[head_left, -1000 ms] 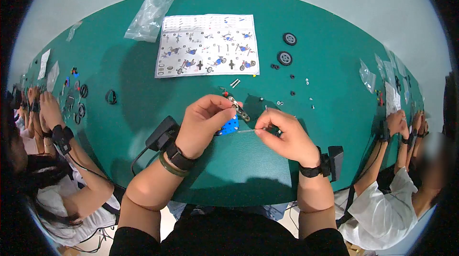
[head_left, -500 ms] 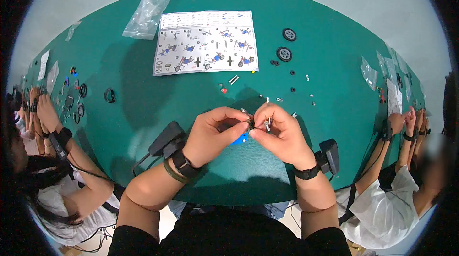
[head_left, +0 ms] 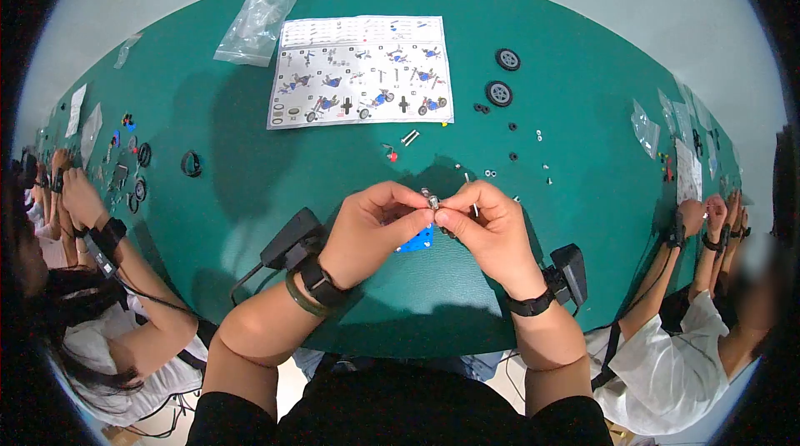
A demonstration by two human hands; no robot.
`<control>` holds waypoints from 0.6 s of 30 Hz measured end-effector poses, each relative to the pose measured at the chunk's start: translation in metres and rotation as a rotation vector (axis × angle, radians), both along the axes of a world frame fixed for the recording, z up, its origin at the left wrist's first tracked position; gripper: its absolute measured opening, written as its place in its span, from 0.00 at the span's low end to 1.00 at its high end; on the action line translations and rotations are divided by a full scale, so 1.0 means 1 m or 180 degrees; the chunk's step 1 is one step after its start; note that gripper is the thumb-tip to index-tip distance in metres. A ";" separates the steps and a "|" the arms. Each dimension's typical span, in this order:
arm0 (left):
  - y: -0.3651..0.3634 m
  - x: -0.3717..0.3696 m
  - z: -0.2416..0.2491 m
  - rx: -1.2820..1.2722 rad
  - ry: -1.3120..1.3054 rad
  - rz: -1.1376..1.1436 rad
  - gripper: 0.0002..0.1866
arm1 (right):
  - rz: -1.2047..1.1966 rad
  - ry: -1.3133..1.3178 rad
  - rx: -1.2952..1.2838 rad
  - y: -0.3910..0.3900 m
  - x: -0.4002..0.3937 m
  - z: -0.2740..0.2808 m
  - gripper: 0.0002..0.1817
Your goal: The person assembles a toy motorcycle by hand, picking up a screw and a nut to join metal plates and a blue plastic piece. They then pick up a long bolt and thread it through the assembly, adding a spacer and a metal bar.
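Observation:
Both hands meet over the near side of the table, fingertips almost touching. My left hand (head_left: 372, 225) is closed on a small model assembly with a blue plate (head_left: 416, 241) showing below the fingers. At its top, a small silver metal part (head_left: 432, 202) sits between the two thumbs and forefingers. My right hand (head_left: 485, 221) pinches the assembly from the other side, and a thin pale rod (head_left: 476, 209) shows by its fingers. Much of the assembly is hidden by the fingers.
Beyond my hands lie an instruction sheet (head_left: 358, 72), a clear plastic bag (head_left: 260, 22) and screws (head_left: 410, 138). Two black wheels (head_left: 499, 93), small nuts (head_left: 490, 173) and black rings are at right. A black tyre (head_left: 192, 164) lies left. Co-workers sit at both sides.
My right hand's fingers have shifted in towards my left thumb, now pinching at the silver part. The blue plate shows more below the fingers, and the rods by my right hand have changed angle.

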State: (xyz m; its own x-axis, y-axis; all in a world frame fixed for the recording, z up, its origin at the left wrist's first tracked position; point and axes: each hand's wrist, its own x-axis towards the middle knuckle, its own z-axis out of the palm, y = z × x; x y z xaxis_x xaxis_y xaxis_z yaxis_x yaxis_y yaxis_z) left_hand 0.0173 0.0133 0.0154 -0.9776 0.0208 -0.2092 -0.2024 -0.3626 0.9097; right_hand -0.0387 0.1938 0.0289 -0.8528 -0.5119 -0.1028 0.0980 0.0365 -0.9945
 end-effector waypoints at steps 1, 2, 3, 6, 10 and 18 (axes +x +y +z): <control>-0.001 0.000 0.000 -0.0067 -0.0015 -0.0034 0.06 | -0.0015 0.0005 0.0008 0.000 0.000 0.001 0.03; -0.001 0.001 0.001 -0.0110 -0.0057 -0.0054 0.06 | -0.0033 0.0010 0.0018 0.000 0.000 0.001 0.03; -0.002 0.001 0.002 -0.0152 -0.0098 -0.0076 0.06 | -0.0015 -0.0035 -0.0028 0.001 0.000 0.001 0.02; -0.001 0.000 0.003 -0.0076 -0.0145 -0.0034 0.06 | -0.0019 -0.0097 -0.0123 -0.001 0.001 0.000 0.03; -0.004 -0.001 0.004 -0.0040 -0.0200 -0.0005 0.06 | -0.0022 0.0068 -0.0092 -0.003 0.003 0.000 0.05; -0.003 -0.001 0.007 0.0056 -0.0192 -0.0009 0.06 | 0.0003 0.0291 -0.0047 -0.002 0.004 0.002 0.07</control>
